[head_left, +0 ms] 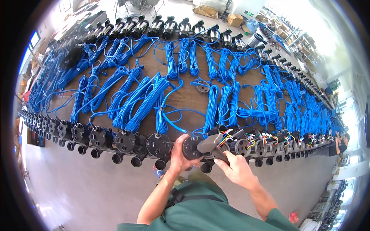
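My right hand (239, 171) is closed round the handle of a mallet (210, 143) with a dark grey head. The mallet's head lies over the right side of a round black end cap (190, 147), hiding part of it; I cannot tell whether they touch. Thumb and fingers of my left hand (179, 154) grip this capped black housing from its left side. A blue cable (175, 126) runs to the row close to the cap. Left of my left hand sits a similar capped housing (159, 144). Right of the mallet, open housings (243, 147) show coloured wires (251, 141).
Bundled blue cables (144, 104) cover much of the brown table (189, 98). Black units with clear cylinders (169, 27) line its far edge. Short black pipe ends (136, 161) stick out along the near edge. Another person (341, 144) is at the far right.
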`<state>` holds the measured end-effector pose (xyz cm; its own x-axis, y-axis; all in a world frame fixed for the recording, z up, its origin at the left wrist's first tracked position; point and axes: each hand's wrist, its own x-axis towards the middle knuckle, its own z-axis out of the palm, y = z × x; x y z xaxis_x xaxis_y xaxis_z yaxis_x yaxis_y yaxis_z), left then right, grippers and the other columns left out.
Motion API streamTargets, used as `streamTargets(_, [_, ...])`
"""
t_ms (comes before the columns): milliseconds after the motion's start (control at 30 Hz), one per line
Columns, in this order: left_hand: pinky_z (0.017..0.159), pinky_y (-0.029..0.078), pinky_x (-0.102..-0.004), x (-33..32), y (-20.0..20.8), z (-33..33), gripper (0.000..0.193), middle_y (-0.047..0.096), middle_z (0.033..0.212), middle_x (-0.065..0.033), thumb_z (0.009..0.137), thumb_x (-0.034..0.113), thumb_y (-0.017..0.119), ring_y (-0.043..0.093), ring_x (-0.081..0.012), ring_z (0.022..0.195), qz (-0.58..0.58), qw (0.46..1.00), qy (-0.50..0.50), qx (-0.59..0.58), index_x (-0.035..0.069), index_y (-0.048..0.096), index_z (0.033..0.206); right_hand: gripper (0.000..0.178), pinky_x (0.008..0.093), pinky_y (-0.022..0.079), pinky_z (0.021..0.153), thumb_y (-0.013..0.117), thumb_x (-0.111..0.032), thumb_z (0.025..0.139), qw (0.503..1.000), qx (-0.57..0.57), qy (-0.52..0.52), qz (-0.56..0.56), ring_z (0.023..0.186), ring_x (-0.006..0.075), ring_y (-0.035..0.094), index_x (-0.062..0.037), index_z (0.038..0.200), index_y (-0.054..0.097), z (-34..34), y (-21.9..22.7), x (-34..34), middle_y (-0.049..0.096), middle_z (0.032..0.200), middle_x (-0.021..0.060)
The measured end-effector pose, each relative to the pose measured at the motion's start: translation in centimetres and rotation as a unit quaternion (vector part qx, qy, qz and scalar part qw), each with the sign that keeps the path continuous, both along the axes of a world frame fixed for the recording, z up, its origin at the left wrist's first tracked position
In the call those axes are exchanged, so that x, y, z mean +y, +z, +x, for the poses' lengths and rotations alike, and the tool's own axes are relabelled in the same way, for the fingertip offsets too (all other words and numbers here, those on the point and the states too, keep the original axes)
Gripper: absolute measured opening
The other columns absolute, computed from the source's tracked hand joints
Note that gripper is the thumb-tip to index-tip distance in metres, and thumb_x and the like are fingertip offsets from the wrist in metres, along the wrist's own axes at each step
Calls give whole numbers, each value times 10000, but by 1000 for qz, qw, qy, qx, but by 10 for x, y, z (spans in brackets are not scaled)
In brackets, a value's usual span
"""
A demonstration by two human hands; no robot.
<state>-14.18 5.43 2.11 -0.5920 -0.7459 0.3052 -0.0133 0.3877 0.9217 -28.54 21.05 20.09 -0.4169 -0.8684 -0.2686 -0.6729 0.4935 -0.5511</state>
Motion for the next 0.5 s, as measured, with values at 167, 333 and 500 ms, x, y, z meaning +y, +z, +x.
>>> streamTargets(167, [1076,486,-465,8,-34,5,1078,590,1340,-198,502,272,1003,603,-379,1248,38,999,-8,-29,20,476,1408,243,497,519,591,731,-192,964,968,7,84,-235,669,422,696,-18,1062,593,27,41,-29,662,691,207])
streamTargets(333, [1069,500,-459,5,-23,-4,1079,603,1337,-187,511,286,1006,618,-363,1242,-13,1000,5,6,40,483,1422,337,552,551,582,674,-325,1005,997,68,43,-10,655,438,698,-3,1040,583,39,-40,-31,667,685,244])
streamTargets(500, [1047,517,-454,3,-6,-1,1036,609,1325,-194,543,264,991,635,-366,1210,8,999,2,34,38,481,1417,403,537,510,568,654,-398,1014,996,-65,44,-49,637,463,672,-2,955,612,16,-4,-26,641,658,244])
